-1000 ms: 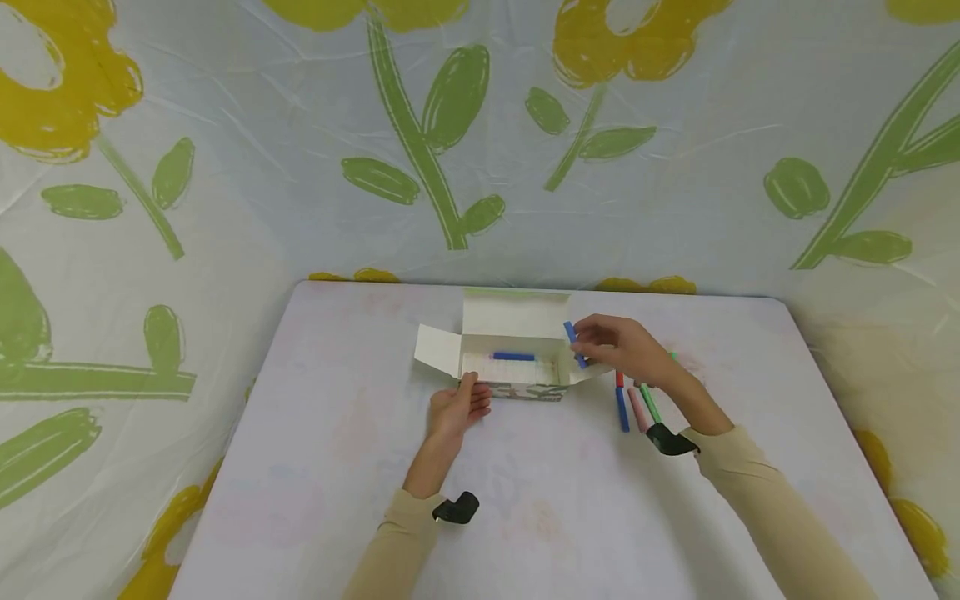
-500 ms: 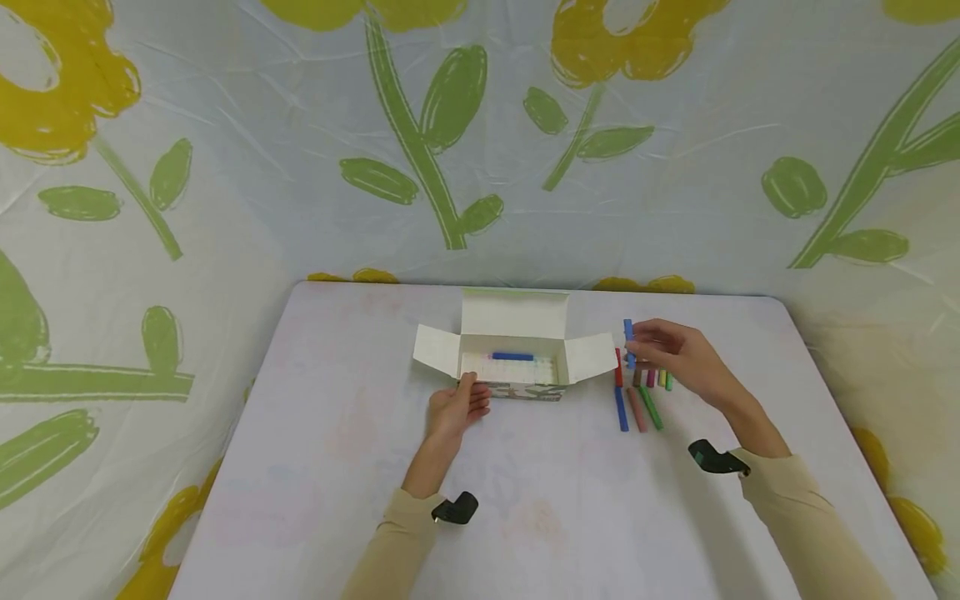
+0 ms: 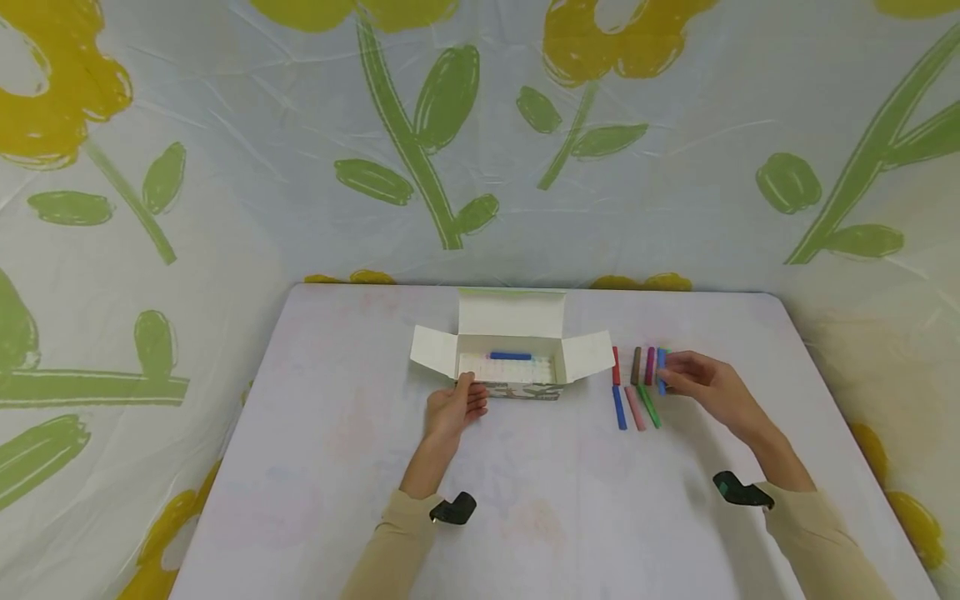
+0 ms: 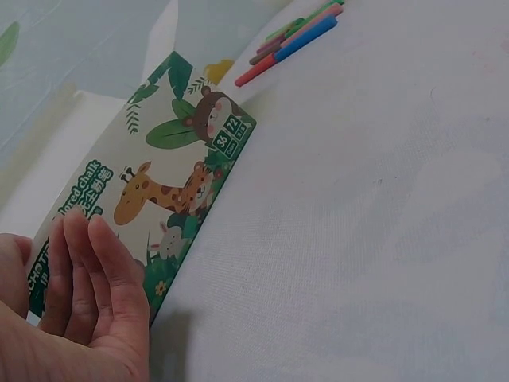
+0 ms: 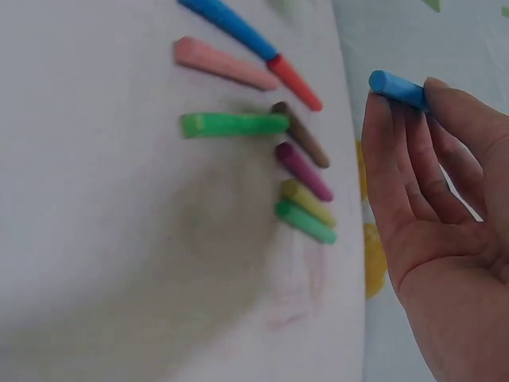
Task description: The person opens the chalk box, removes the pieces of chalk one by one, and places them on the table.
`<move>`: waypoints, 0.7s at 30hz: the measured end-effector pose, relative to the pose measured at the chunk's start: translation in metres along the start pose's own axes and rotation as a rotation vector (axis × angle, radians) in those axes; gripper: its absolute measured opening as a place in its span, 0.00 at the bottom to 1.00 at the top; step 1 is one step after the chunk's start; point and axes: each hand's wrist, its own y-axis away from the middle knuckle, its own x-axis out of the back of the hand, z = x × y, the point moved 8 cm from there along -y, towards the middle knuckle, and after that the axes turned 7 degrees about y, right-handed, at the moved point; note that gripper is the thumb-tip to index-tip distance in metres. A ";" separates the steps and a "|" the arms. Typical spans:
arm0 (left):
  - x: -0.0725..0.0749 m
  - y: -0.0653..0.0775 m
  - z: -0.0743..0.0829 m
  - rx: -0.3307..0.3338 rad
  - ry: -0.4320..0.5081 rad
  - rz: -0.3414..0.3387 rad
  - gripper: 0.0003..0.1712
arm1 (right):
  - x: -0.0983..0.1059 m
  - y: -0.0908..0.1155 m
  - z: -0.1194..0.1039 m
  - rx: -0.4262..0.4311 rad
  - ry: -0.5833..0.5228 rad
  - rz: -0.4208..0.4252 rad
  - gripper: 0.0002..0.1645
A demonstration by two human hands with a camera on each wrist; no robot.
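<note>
A chalk box (image 3: 523, 391), printed with cartoon animals and the words "colored chalk" in the left wrist view, sits with its flaps spread. My left hand (image 3: 448, 410) holds its front wall at the left, thumb over the rim and fingers against the outside. Inside, a dark blue chalk (image 3: 511, 356) lies across a layer of white chalk ends. My right hand (image 3: 712, 390) pinches a light blue chalk (image 5: 398, 89) between thumb and fingertips, above the right end of the chalk rows. Beneath it, a yellow chalk (image 5: 308, 202) and a light green chalk (image 5: 305, 221) lie side by side.
Right of the box lie red (image 3: 616, 365), brown (image 3: 636, 365) and magenta (image 3: 650, 365) chalks. Nearer me are blue (image 3: 619, 407), pink (image 3: 635, 408) and green (image 3: 649, 407) ones. A flowered cloth (image 3: 300, 125) hangs behind the white table (image 3: 525, 517).
My right hand has carried the light blue chalk from beside the box's right flap rightward to the chalk rows and lowered it. My left hand stays on the box.
</note>
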 end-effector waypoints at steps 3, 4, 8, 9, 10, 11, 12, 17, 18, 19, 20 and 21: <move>0.001 0.000 0.000 0.005 -0.001 -0.006 0.22 | -0.004 0.006 0.014 -0.016 0.005 0.001 0.24; 0.000 0.001 0.000 0.007 -0.001 -0.004 0.22 | -0.005 0.008 0.019 -0.021 0.008 0.002 0.24; 0.000 0.001 0.001 0.006 -0.004 0.007 0.21 | -0.010 0.015 0.031 -0.044 0.041 -0.008 0.23; 0.000 0.001 0.001 0.006 -0.003 0.010 0.21 | -0.011 0.016 0.034 -0.052 0.052 -0.012 0.24; 0.000 0.002 0.001 0.006 -0.004 0.012 0.20 | -0.012 0.017 0.036 -0.059 0.064 -0.013 0.24; 0.000 0.002 0.001 0.005 -0.003 0.014 0.20 | -0.013 0.018 0.037 -0.063 0.074 -0.014 0.23; 0.000 0.002 0.001 0.006 -0.002 0.016 0.20 | -0.015 0.019 0.039 -0.064 0.082 -0.016 0.23; 0.000 0.002 0.002 0.009 -0.005 0.019 0.20 | -0.020 0.019 0.040 -0.069 0.148 0.014 0.21; 0.000 0.002 0.001 0.010 -0.007 0.018 0.20 | -0.021 0.018 0.040 -0.070 0.169 0.022 0.21; 0.000 0.002 0.001 0.009 -0.009 0.017 0.20 | -0.021 0.018 0.039 -0.072 0.191 0.032 0.20; 0.000 0.002 0.001 0.009 -0.010 0.016 0.20 | -0.022 0.017 0.038 -0.077 0.213 0.040 0.20; 0.000 0.002 0.001 0.010 -0.010 0.016 0.20 | -0.022 0.016 0.037 -0.080 0.231 0.046 0.19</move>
